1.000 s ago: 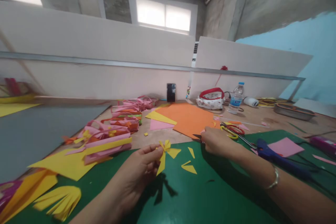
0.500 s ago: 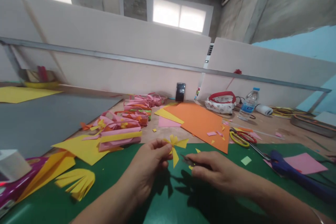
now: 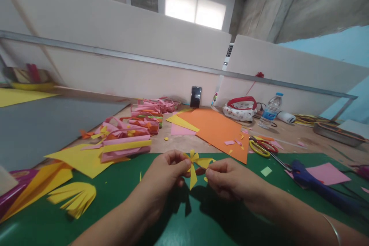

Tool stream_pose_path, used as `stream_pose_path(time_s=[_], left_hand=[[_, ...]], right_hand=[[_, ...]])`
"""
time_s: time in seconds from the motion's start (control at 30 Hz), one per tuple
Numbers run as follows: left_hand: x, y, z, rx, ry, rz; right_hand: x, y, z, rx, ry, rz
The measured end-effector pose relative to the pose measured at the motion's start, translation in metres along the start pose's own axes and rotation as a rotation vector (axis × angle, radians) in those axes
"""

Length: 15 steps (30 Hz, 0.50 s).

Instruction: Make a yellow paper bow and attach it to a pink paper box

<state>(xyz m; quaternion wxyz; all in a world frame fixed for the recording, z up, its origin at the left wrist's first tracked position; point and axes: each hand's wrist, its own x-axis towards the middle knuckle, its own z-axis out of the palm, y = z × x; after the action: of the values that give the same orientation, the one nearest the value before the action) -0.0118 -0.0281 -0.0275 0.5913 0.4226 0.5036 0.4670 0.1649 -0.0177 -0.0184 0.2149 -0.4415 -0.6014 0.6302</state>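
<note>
My left hand (image 3: 167,175) pinches a small yellow paper flower piece (image 3: 195,162) with cut petals, held just above the green cutting mat (image 3: 178,219). My right hand (image 3: 227,180) meets it from the right, its fingers closed in a pinch against the same yellow piece. Whether the right hand also holds a thin tool is hidden by the fingers.
Scissors with yellow and red handles (image 3: 261,147) lie right of an orange sheet (image 3: 215,128). A blue glue gun (image 3: 313,182) and pink paper (image 3: 327,173) sit at right. Pink and yellow paper pieces (image 3: 127,144) pile at left, fringed yellow paper (image 3: 73,198) nearer. A water bottle (image 3: 269,110) stands behind.
My right hand came back from near the scissors across the mat to the yellow piece and now pinches it. The left hand kept its hold. The view shifted slightly.
</note>
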Motion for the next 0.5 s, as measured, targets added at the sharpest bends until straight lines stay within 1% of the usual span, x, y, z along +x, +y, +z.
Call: stream_pose_path(time_s=[0.33, 0.5], left_hand=[[-0.0008, 0.0008, 0.0000, 0.011, -0.015, 0.016], [-0.0009, 0.0017, 0.0008, 0.001, -0.014, -0.013]], right_hand=[[0.0004, -0.0003, 0.0002, 0.010, 0.015, 0.018], [0.0027, 0.0032, -0.0011, 0.036, 0.008, 0.021]])
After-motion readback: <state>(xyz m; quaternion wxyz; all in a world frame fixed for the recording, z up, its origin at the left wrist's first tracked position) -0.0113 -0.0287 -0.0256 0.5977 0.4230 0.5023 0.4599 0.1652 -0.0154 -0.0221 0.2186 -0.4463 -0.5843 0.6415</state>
